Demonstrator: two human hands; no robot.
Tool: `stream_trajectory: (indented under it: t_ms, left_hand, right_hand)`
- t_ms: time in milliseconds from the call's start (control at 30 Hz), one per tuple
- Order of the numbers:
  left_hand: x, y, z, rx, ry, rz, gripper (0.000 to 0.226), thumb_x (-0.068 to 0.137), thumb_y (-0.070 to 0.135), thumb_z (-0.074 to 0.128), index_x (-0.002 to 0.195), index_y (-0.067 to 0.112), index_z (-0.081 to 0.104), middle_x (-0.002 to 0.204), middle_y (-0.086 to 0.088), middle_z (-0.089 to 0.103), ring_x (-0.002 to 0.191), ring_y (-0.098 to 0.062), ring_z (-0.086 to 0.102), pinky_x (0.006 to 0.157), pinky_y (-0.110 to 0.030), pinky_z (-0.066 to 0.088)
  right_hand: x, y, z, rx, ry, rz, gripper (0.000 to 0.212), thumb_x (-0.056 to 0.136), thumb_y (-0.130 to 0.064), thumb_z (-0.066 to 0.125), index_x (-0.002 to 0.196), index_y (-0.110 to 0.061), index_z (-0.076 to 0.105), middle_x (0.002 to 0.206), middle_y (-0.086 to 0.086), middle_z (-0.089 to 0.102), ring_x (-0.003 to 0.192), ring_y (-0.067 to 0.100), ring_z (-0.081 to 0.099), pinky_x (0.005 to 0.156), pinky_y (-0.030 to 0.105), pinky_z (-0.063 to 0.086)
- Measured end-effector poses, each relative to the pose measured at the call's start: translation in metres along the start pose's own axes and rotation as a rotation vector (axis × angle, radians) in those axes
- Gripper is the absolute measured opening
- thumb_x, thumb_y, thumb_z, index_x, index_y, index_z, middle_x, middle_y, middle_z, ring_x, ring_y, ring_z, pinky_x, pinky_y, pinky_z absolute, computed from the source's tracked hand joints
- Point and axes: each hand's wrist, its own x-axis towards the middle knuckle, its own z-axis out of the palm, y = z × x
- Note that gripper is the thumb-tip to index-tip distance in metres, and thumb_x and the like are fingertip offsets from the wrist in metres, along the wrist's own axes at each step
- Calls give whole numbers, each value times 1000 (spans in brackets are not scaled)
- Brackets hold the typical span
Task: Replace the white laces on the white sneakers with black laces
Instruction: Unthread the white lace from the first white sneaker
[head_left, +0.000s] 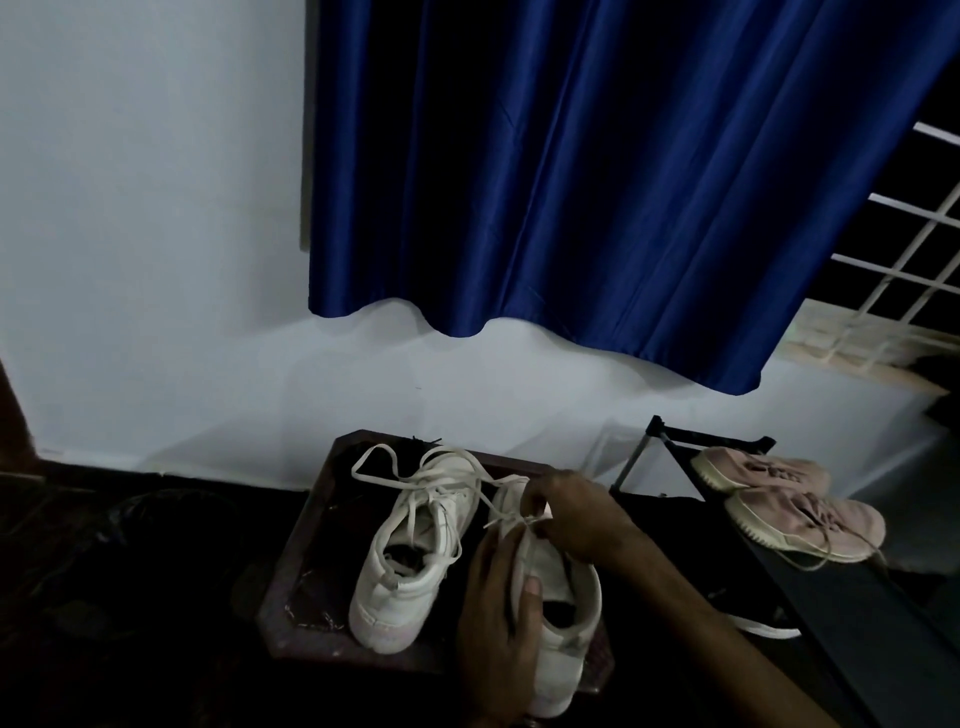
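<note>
Head view showed a white sneaker (576, 587) at the right edge of the small wooden table (296, 571), with the other sneaker (410, 587) just beside it. The left hand (498, 618) gripped its side, and the right hand (576, 519) pinched its white lace (501, 521). A hard tug might tip it off the edge or tangle the loose laces. Black laces were lost in the dark.

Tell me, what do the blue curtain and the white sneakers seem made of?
Blue curtain: probably satin-like synthetic cloth, glossy; a bright sheen runs along its folds. White sneakers: likely smooth leather or imitation, matte, with seamed panels; dim light leaves it open.
</note>
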Motion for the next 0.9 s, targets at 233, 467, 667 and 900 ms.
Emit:
stream_trajectory:
  t_ms: [233, 467, 667, 900]
  left_hand:
    - [3, 3, -3, -28, 14, 25, 47, 97, 46, 37, 136, 27, 56, 145, 9, 49, 136, -7, 42, 109, -15, 30]
    - [0, -1, 1, -13, 4, 15, 47, 98, 48, 35, 137, 30, 54, 144, 8, 50, 136, -8, 43, 108, -13, 29]
    - [0, -1, -1, 11, 16, 32, 51, 100, 53, 30, 135, 27, 56, 142, 6, 52, 133, -10, 46, 107, -17, 33]
    - [0, -1, 0, 5, 21, 19, 48, 99, 54, 30, 136, 35, 53, 143, 9, 51, 133, -7, 46, 106, -11, 31]
  right_hand:
    - [-4, 27, -28, -90, 84, 223, 12, 89, -22, 55, 89, -20, 66, 98, 1, 66, 92, 23, 65, 82, 41, 55]
    - [-2, -7, 2, -38, 0, -21, 10, 83, -17, 59, 89, -21, 66, 101, 1, 64, 97, 21, 60, 78, 33, 50]
    - [-7, 15, -24, -246, -8, 197, 27, 92, -26, 50, 106, -12, 68, 109, 10, 67, 101, 27, 63, 82, 35, 54]
    - [-7, 17, -21, -33, 43, 131, 28, 84, -25, 68, 110, -16, 66, 110, 4, 57, 104, 20, 54, 86, 36, 52]
